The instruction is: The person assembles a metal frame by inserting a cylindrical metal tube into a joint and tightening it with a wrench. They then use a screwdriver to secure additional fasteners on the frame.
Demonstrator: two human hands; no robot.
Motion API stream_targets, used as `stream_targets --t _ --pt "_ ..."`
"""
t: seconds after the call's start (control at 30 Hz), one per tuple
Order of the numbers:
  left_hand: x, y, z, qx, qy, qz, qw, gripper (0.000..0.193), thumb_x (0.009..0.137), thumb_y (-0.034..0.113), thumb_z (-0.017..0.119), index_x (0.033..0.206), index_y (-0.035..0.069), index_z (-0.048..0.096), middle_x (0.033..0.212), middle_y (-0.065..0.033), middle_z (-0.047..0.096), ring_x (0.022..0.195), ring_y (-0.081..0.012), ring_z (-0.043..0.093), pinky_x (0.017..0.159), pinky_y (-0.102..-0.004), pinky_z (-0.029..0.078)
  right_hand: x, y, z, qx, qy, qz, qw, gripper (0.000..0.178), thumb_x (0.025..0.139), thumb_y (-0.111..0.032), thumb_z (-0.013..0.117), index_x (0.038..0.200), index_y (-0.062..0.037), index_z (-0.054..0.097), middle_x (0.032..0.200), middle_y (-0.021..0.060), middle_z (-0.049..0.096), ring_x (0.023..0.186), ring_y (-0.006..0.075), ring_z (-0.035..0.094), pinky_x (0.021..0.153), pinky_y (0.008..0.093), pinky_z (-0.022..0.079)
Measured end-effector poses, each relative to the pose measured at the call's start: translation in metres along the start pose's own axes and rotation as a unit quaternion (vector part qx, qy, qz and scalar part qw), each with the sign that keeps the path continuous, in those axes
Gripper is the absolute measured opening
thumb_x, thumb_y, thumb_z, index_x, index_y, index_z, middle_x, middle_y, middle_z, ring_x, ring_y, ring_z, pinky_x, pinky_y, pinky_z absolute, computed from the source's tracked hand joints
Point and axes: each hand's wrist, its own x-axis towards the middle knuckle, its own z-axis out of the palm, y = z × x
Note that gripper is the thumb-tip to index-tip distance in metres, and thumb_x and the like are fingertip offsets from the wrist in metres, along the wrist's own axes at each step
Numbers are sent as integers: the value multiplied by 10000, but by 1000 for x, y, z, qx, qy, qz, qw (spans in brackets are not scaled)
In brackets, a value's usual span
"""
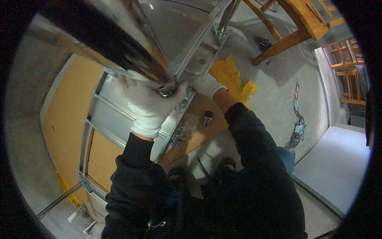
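A shiny round metal tube (pixel 149 65) slants in from the upper left. My left hand (pixel 151 99), in a white knit glove, is wrapped about its lower end, at the side rail of a silver metal frame (pixel 88 123). Just right of the tube end, my gloved right hand (pixel 205 85) is closed against the same rail. Its fingertips are hidden, and what they pinch cannot be made out. Loose bolts and small hardware (pixel 175 137) lie by the rail below my hands. A small dark cylindrical item (pixel 207 118) stands close to them.
Under the frame lies a brown board (pixel 61 115). Crumpled yellow sheeting (pixel 230 77) is on the floor beyond my right hand. A wooden chair (pixel 284 42) stands at the upper right, a grey-white panel (pixel 334 167) at the right. Crumpled plastic (pixel 297 129) lies between them.
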Motion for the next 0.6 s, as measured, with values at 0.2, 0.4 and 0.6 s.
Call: stream_targets --t 0.2,0.4,0.6 --pt "-1 -1 2 16 6 -17 1000 467 559 362 817 903 102 638 974 -79 603 979 -326 532 958 -504 325 3 4 -1 -25 -17 -55 998 158 811 -154 540 837 -109 689 832 101 674 804 302 664 650 411 545" --pt "2 2 0 23 -1 2 1000 406 556 359 817 829 115 643 887 -44 622 909 -301 566 961 -499 326 13 -4 -7 -54 -48 -56 996 173 805 -153 549 818 -81 706 828 121 682 758 307 676 609 411 551" --pt "4 2 -2 43 11 21 999 419 551 362 815 838 115 635 878 -46 620 900 -307 565 954 -489 336 18 -5 -12 -45 -86 -53 994 201 802 -171 541 838 -56 701 839 141 680 757 322 676 624 408 554"
